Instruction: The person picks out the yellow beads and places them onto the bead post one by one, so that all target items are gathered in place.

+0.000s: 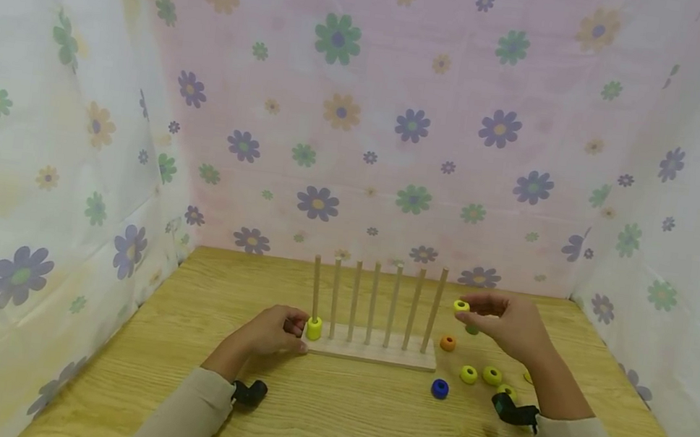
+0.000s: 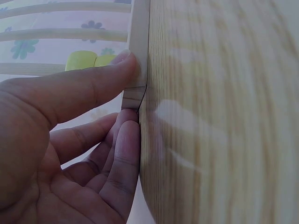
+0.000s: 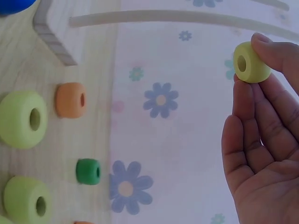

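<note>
A wooden peg stand [image 1: 373, 353] with a row of upright pegs is on the table. Two yellow beads [image 1: 313, 330] sit stacked at the bottom of its leftmost peg. My left hand [image 1: 273, 331] holds the left end of the stand's base, thumb on its front edge and fingertips against its end. To the right of the pegs, my right hand [image 1: 512, 327] pinches a yellow bead [image 3: 259, 67] between thumb and fingers, raised above the table. The bead's hole shows in the right wrist view.
Loose beads lie right of the stand: an orange bead [image 1: 448, 347], a green bead [image 3: 87, 171], a blue bead [image 1: 439, 393] and several yellow beads [image 1: 468, 378]. Flowered cloth [image 1: 379, 91] walls the wooden table [image 1: 325, 419] at back and sides.
</note>
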Motion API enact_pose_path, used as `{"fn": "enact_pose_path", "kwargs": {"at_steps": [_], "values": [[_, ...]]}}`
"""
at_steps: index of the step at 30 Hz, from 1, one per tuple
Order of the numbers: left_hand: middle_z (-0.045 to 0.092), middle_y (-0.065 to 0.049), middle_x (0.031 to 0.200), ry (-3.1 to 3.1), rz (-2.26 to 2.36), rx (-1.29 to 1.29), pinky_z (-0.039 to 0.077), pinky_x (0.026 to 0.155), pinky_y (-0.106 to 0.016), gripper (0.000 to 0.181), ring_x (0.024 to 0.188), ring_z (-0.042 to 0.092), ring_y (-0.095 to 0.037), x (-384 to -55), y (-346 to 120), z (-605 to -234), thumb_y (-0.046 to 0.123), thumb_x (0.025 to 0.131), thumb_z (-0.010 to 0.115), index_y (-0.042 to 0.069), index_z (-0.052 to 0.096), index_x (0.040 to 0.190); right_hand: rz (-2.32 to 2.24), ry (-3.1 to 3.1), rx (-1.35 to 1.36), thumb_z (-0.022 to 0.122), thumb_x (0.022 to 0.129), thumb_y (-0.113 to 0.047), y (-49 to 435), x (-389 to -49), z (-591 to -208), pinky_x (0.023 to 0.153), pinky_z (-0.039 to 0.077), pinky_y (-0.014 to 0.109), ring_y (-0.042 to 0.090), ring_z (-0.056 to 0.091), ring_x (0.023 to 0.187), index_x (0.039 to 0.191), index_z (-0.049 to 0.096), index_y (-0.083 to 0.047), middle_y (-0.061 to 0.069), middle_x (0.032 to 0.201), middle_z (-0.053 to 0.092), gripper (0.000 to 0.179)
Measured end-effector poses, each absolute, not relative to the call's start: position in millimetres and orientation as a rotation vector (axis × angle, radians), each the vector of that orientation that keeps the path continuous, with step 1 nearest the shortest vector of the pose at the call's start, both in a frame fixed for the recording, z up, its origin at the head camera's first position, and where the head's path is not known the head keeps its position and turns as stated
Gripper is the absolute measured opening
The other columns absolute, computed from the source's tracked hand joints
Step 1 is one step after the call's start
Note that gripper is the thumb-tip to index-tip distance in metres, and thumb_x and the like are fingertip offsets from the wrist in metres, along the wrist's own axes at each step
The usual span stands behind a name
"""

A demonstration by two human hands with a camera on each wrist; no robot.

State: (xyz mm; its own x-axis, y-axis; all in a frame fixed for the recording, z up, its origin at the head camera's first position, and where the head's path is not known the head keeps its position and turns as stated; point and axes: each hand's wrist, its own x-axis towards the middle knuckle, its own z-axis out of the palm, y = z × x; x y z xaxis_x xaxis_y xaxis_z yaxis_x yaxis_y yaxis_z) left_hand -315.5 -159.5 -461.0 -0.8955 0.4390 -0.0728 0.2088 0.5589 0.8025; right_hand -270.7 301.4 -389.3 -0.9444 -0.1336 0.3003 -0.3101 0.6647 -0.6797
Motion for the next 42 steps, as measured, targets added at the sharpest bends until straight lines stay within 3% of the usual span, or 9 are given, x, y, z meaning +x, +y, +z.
{"fn": "enact_pose_path", "kwargs": {"at_steps": [7, 17, 42], "values": [[0.065, -0.004, 0.112, 2.526, 1.254, 0.546, 0.054, 0.089, -0.035, 0.063, 0.100, 0.060, -0.019, -316.1, -158.5, -461.6, 0.017, 0.087, 0.086, 0.002, 0.059, 0.142, 1.066, -2.606, 0.419, 0.081, 0.089, -0.046, 295.5, -266.0, -376.9, 0.079, 0.056, 0.027, 0.007, 0.068, 0.094, 0.112, 0.079, -0.029, -0.005, 0.111, 0.075, 0.029], [0.065, -0.004, 0.111, 2.540, 1.252, 0.537, 0.054, 0.088, -0.035, 0.061, 0.100, 0.060, -0.019, -314.3, -159.2, -461.6, 0.016, 0.087, 0.086, 0.002, 0.060, 0.140, 1.090, -2.603, 0.439, 0.080, 0.090, -0.044, 286.1, -261.2, -361.7, 0.078, 0.057, 0.026, 0.012, 0.068, 0.097, 0.111, 0.079, -0.027, 0.000, 0.114, 0.075, 0.027], [0.065, -0.004, 0.112, 2.540, 1.254, 0.534, 0.054, 0.090, -0.036, 0.064, 0.101, 0.061, -0.018, -315.4, -159.4, -461.4, 0.017, 0.086, 0.087, 0.001, 0.059, 0.141, 1.076, -2.451, 0.591, 0.084, 0.089, -0.031, 268.9, -262.3, -340.0, 0.079, 0.056, 0.019, 0.004, 0.069, 0.093, 0.109, 0.079, -0.029, -0.007, 0.107, 0.077, 0.020]]}}
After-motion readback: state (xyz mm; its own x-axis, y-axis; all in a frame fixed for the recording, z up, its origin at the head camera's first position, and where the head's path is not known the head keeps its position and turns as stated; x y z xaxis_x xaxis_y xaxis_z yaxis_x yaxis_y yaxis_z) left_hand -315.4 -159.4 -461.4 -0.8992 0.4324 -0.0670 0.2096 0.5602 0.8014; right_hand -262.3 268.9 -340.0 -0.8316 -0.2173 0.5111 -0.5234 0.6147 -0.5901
